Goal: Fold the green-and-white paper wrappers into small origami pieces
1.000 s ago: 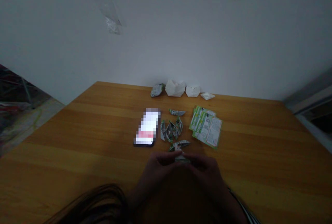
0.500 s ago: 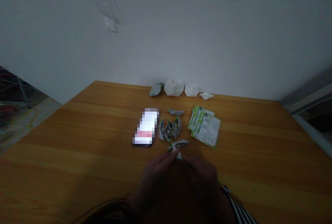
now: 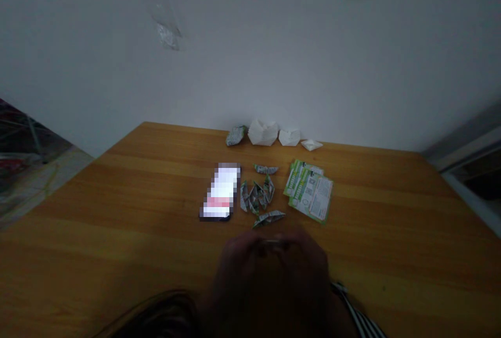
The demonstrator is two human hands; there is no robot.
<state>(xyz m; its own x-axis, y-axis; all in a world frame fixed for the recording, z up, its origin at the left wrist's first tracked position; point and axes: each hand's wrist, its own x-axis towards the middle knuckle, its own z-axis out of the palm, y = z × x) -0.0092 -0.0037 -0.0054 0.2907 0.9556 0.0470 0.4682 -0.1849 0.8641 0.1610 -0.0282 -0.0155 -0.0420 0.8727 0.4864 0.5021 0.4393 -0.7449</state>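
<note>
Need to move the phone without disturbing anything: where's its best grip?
Probably pinch the phone across its long edges, toward the far end, from above and left: it lies flat, and folded papers crowd its right edge's middle.

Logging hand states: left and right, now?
Left hand: closed, pinching one end of a small folded paper.
Right hand: closed, pinching the paper's other end.

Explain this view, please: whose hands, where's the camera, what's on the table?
No machine here, just a person's two bare hands, seen by a camera on that person's head, looking forward and down. The left hand and right hand hold a small thin item between them, too dark to identify. Beyond, on the wooden table, lie small folded papers, a lit phone to their left and printed cards to their right. By the wall: three white folded papers and a greyish bundle.
</note>
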